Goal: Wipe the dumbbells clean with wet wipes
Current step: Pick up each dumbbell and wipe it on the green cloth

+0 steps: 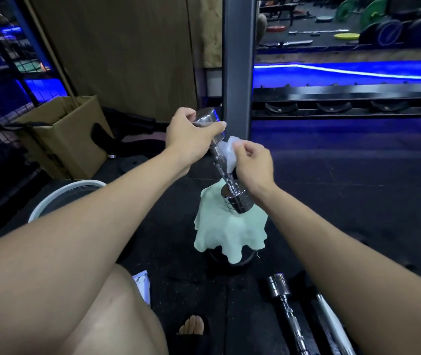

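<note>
The chrome dumbbell (219, 160) looks heavy, rigid and slick — the left hand (188, 139) clasps its upper head. The right hand (253, 165) pinches a limp wet wipe (229, 155) against the knurled handle — probably the surest hold.

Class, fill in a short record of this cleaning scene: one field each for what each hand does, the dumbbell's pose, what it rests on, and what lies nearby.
left hand: grips the dumbbell's upper head
right hand: pinches the wet wipe against the handle
dumbbell: chrome, tilted, lower head down
support: pale green cloth
nearby: second dumbbell on the floor, cardboard box, white-rimmed bucket
</note>
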